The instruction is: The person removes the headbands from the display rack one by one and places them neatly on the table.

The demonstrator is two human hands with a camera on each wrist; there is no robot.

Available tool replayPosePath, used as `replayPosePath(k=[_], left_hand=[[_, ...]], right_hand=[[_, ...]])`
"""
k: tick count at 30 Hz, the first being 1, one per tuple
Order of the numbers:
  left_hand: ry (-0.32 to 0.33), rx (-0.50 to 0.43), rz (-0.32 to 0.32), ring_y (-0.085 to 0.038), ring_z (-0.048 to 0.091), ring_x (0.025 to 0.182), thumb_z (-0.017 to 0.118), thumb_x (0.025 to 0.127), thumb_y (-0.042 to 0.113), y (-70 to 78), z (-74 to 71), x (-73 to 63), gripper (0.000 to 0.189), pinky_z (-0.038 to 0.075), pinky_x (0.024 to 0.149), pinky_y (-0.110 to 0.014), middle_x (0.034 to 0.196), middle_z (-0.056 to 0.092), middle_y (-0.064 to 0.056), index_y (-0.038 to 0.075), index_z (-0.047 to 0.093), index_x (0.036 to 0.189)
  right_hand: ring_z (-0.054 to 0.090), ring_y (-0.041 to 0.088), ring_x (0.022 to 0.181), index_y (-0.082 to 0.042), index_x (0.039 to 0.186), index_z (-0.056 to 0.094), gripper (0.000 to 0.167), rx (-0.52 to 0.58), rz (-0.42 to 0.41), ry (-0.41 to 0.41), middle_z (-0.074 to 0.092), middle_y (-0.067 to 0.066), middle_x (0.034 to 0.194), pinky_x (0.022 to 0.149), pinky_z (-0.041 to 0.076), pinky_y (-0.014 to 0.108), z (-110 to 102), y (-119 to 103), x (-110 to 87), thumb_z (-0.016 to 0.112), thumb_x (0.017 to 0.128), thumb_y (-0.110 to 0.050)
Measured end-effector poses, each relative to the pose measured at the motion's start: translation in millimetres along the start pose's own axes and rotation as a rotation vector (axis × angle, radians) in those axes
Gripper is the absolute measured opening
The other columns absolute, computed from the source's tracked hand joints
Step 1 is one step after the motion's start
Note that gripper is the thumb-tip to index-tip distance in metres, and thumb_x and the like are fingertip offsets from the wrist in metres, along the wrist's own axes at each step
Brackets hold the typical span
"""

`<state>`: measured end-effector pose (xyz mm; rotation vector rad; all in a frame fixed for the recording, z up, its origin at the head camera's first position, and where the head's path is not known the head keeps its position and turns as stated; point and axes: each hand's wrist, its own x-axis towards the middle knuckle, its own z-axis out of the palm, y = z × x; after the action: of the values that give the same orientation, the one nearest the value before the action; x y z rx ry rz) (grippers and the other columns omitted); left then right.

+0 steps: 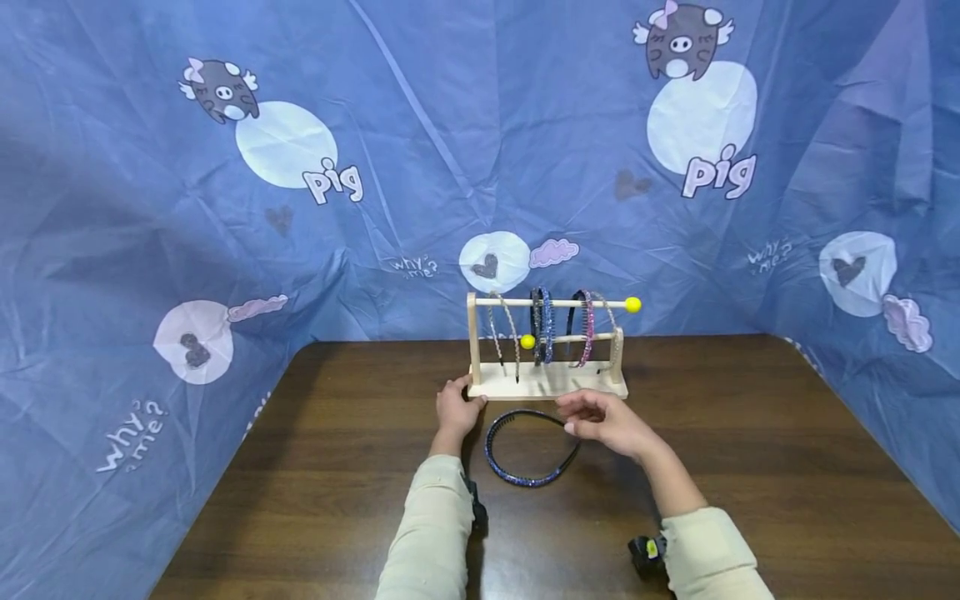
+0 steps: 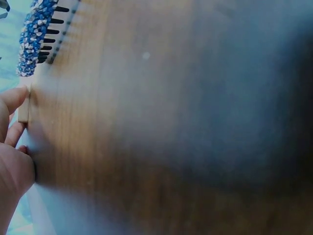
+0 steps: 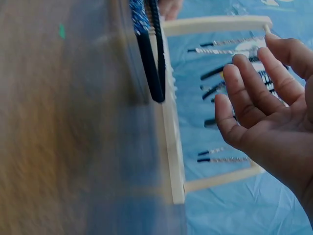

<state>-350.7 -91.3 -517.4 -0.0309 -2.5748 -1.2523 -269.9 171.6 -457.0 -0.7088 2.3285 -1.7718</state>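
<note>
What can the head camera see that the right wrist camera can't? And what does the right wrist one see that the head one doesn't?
Only the head view: the grey pig pictures, both pale sleeves and the black devices at the wrists.

Only the right wrist view: a small green spot over the brown tabletop, and the palm of the right hand.

Both: the tabletop, the blue backdrop, the wooden rack with headbands hanging on it, the loose blue headband, and at least part of each hand.
</note>
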Motion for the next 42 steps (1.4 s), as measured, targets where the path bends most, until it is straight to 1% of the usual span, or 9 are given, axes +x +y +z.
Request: replayPosePath(k=[4,10,14,18,22,29,33,36,42], left_hand=[[0.003,-0.004,0.003,-0.044,0.038,0.124,0.075,0.075,0.007,-0.2,0.0,0.8,0.043,0.017,0.106,-0.055,0.119,0.059,-0.021,-0.002,0.062,0.116],[0.01,-0.009,0.012,-0.044,0.039,0.123,0.075,0.075,0.006,0.6,-0.3,1.8,0.043,0.018,0.106,-0.056,0.118,0.059,-0.021,-0.002,0.062,0.116],[0.004,0.0,0.015,-0.044,0.039,0.123,0.074,0.076,0.006,0.0,0.9,1.8,0.043,0.018,0.106,-0.056,0.119,0.058,-0.021,-0.002,0.062,0.116],[0.008,-0.005,0.012,-0.044,0.039,0.123,0.074,0.075,0.006,0.0,0.4,1.6,0.043,0.018,0.105,-0.056,0.119,0.058,-0.021,-0.002,0.062,0.116],[0.01,-0.006,0.015,-0.044,0.039,0.123,0.075,0.075,0.006,0.0,-0.6,2.0,0.044,0.018,0.105,-0.056,0.119,0.058,-0.021,-0.002,0.062,0.116],[0.009,-0.006,0.022,-0.045,0.038,0.123,0.074,0.075,0.006,-4.3,0.9,3.2,0.043,0.019,0.105,-0.056,0.118,0.058,-0.022,-0.003,0.062,0.116],[0.015,0.004,0.03,-0.045,0.04,0.122,0.075,0.075,0.007,-6.6,1.8,2.2,0.043,0.019,0.104,-0.057,0.117,0.059,-0.022,-0.003,0.063,0.115],[0.021,0.006,0.036,-0.045,0.041,0.121,0.075,0.074,0.007,-6.8,2.7,2.0,0.043,0.02,0.104,-0.058,0.117,0.059,-0.023,-0.003,0.063,0.114],[0.02,0.012,0.03,-0.044,0.041,0.121,0.075,0.074,0.008,-5.3,3.8,1.8,0.043,0.02,0.104,-0.057,0.117,0.059,-0.022,-0.002,0.063,0.114]], right_hand=[[0.055,0.04,0.099,0.012,0.117,0.054,0.037,0.033,-0.02,0.063,0.06,0.024,0.109,0.079,0.05,0.028,-10,-4,-2.0,0.065,0.084,-0.001],[0.059,0.032,0.097,0.011,0.117,0.054,0.036,0.057,-0.05,0.138,0.058,0.028,0.109,0.076,0.051,0.026,-26,-7,-5.3,0.065,0.084,-0.001],[0.058,0.035,0.098,0.009,0.116,0.055,0.035,0.036,-0.05,0.175,0.057,0.029,0.112,0.076,0.05,0.025,-36,-10,-7.9,0.065,0.084,-0.001],[0.057,0.032,0.098,0.009,0.117,0.055,0.035,0.011,-0.055,0.223,0.057,0.028,0.113,0.075,0.049,0.024,-45,-14,-8.5,0.064,0.085,-0.001],[0.058,0.024,0.094,0.012,0.116,0.054,0.035,0.01,-0.093,0.285,0.06,0.026,0.109,0.073,0.049,0.022,-52,-16,-8.2,0.064,0.085,0.0],[0.059,0.023,0.091,0.012,0.113,0.055,0.03,0.031,-0.142,0.361,0.065,0.0,0.098,0.071,0.048,0.021,-62,-24,-7.4,0.063,0.084,0.006],[0.059,0.013,0.089,0.008,0.114,0.057,0.031,0.039,-0.123,0.402,0.066,0.007,0.099,0.071,0.048,0.02,-71,-19,-4.3,0.064,0.084,0.003],[0.058,0.012,0.09,0.003,0.115,0.058,0.032,0.062,-0.126,0.436,0.064,0.013,0.102,0.074,0.048,0.019,-74,-17,-1.8,0.066,0.084,0.001],[0.059,0.016,0.097,0.004,0.121,0.052,0.038,0.12,-0.152,0.493,0.061,0.005,0.106,0.08,0.048,0.018,-74,-14,4.9,0.063,0.085,0.003]])
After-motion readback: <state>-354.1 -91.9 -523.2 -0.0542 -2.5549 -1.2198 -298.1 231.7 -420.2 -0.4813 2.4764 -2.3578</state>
